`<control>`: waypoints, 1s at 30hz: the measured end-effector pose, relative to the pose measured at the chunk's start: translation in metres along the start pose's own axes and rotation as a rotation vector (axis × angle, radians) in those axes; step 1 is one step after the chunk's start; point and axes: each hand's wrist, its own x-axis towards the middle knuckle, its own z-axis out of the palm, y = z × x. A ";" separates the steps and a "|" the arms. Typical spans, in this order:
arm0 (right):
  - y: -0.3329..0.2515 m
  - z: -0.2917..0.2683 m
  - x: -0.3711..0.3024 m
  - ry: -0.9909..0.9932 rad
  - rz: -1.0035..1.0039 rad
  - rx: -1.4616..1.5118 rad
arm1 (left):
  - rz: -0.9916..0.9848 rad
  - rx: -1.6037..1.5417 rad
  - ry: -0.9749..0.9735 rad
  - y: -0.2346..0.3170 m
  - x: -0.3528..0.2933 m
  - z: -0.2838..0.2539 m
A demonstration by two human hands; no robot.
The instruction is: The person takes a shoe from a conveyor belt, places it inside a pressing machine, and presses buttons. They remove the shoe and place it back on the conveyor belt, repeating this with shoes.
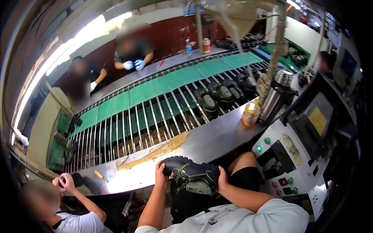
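Observation:
Just above my lap, I hold a black shoe (191, 171) with olive-green patches and yellow-green lacing between both hands. It lies on its side, with the black, lugged sole edge facing the bench. My left hand (161, 175) is closed around the shoe's left end. At its right end, my right hand (222, 179) grips it, fingers partly hidden behind the shoe. Beyond the shoe is the metal bench edge (210, 143), with a torn strip of brown tape (155, 152) on it.
A rod conveyor (149, 120) with a green mat (147, 91) runs beyond the bench, carrying several shoes (208, 101). A steel thermos (276, 95) and yellow-labelled bottle (251, 112) stand at right, near a button panel (285, 180). A yellow-handled tool (99, 174) lies left. Co-workers sit around.

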 end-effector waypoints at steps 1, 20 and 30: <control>-0.005 -0.003 0.007 0.012 -0.071 0.018 | -0.013 0.013 -0.014 -0.009 0.020 0.011; -0.271 -0.223 -0.214 0.682 -1.428 -1.026 | 0.791 1.493 -0.012 -0.095 0.029 0.170; -0.464 -0.324 -0.469 1.998 -0.425 -0.880 | 0.758 1.510 0.017 -0.099 0.025 0.172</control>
